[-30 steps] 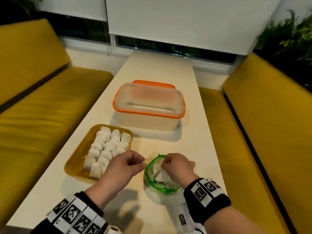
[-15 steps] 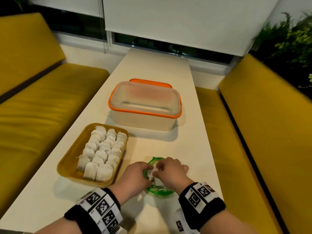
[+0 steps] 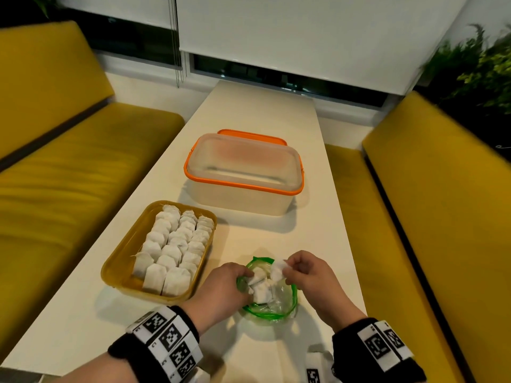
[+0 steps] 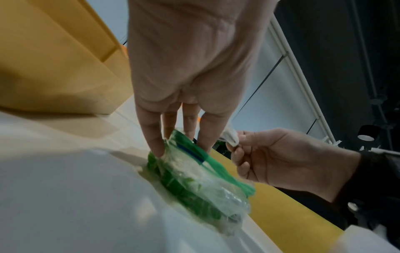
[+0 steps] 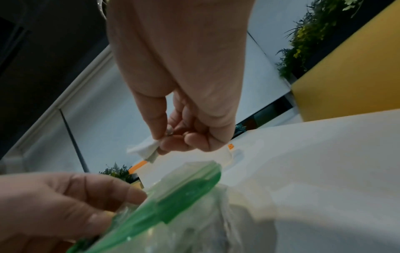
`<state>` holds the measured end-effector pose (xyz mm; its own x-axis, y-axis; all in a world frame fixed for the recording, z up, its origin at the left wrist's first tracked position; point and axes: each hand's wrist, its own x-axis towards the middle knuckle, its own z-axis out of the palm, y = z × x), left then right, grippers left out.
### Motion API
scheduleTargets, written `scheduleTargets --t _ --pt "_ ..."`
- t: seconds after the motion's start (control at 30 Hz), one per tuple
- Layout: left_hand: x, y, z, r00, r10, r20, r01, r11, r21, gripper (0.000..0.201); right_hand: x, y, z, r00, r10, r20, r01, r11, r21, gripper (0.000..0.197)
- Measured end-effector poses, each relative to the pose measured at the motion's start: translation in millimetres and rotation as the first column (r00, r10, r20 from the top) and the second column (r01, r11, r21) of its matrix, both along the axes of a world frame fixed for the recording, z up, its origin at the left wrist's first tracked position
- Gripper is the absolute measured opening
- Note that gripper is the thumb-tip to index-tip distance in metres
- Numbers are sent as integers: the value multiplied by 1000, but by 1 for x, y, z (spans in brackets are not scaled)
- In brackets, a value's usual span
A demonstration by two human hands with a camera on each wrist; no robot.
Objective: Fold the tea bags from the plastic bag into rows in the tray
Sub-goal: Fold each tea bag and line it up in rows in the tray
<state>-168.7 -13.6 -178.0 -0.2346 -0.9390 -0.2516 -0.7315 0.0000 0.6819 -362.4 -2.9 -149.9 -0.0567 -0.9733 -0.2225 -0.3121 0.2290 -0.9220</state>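
A clear plastic bag (image 3: 279, 308) with a green rim lies open near the table's front edge, with several white tea bags inside. My left hand (image 3: 243, 275) pinches the bag's left rim (image 4: 194, 179), thumb outside and fingers behind the green strip. My right hand (image 3: 287, 268) is just above the bag's far side and pinches one crumpled tea bag (image 3: 278, 269) between thumb and forefinger (image 5: 164, 138). That tea bag (image 5: 145, 149) hangs clear of the plastic bag (image 5: 184, 188). To the left, the yellow tray (image 3: 121, 261) holds folded tea bags (image 3: 177, 244) in three rows.
A translucent lidded box with an orange rim (image 3: 243, 172) stands behind the tray and bag on the narrow white table (image 3: 257, 111). Yellow benches run along the left (image 3: 69, 167) and the right (image 3: 442, 217). Green plants (image 3: 475, 59) stand at the far right.
My left hand moved from beside the tray to the bag's left rim and took hold of it. My right hand drew one tea bag up out of the bag.
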Motion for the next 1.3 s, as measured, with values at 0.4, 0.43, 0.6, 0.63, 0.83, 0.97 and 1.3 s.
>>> scheduleTargets --t 0.4,0.43,0.6,0.63,0.83,0.97,1.3 --pt "-8 3 12 940 49 -338 -75 995 -65 17 26 10 5 999 50 -2 -50 999 2 15" --pt "-7 4 14 921 53 -386 -72 997 -36 25 28 8 5 999 32 -24 -32 999 0 14" --pt "-6 10 22 877 14 -481 -24 1000 -15 42 40 0 11 999 -39 -7 39 999 13 9" --pt "-6 9 22 876 43 -481 -71 997 -40 33 42 0 13 999 -40 36 39 999 37 9" --pt "0 4 18 868 176 -464 -197 980 4 11 36 -9 8 796 227 -562 -247 968 41 16" --pt "1 7 14 802 248 -543 -204 969 142 14 48 -4 1 523 408 -749 -441 881 172 29" --pt "4 0 29 466 429 -774 -107 895 432 28 33 -3 -1 753 215 -622 -319 946 -60 8"
